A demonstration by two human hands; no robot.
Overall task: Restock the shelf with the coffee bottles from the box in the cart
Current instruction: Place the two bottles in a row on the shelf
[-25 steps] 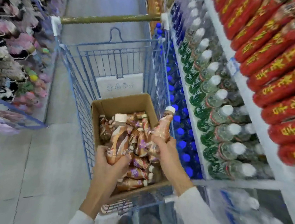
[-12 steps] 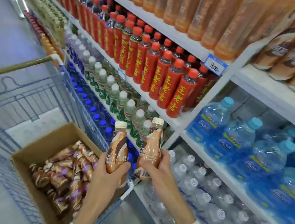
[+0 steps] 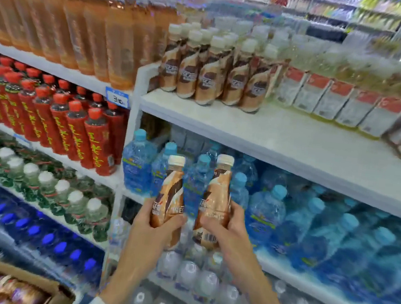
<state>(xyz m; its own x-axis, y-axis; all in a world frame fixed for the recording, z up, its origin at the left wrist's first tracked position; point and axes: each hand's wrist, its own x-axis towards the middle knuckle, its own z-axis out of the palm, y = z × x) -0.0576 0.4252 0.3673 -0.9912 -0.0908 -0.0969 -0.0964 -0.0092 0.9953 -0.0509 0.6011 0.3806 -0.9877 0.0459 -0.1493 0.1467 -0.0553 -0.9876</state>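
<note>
My left hand [image 3: 151, 231] grips a brown-and-cream coffee bottle [image 3: 171, 191] with a white cap, held upright. My right hand [image 3: 225, 232] grips a second coffee bottle [image 3: 217, 193] beside it, also upright. Both are in front of the blue water bottles, below the white shelf [image 3: 283, 141]. On that shelf stands a group of matching coffee bottles [image 3: 213, 71] at its left end, with bare shelf in front of them and to the right. The cardboard box [image 3: 37, 280] with more coffee bottles lying in it shows at the bottom left corner.
Orange drink bottles [image 3: 83, 31] and red bottles [image 3: 55, 120] fill the left shelves, with green-labelled and blue-capped bottles below. Pale bottles with red-and-white labels [image 3: 337, 100] stand right of the coffee. Blue water bottles [image 3: 299, 218] and clear bottles [image 3: 192, 281] fill the lower right shelves.
The view swung from the cart up to the shelves. Both hands lifted a coffee bottle each out of the box and raised them toward the shelf with the coffee.
</note>
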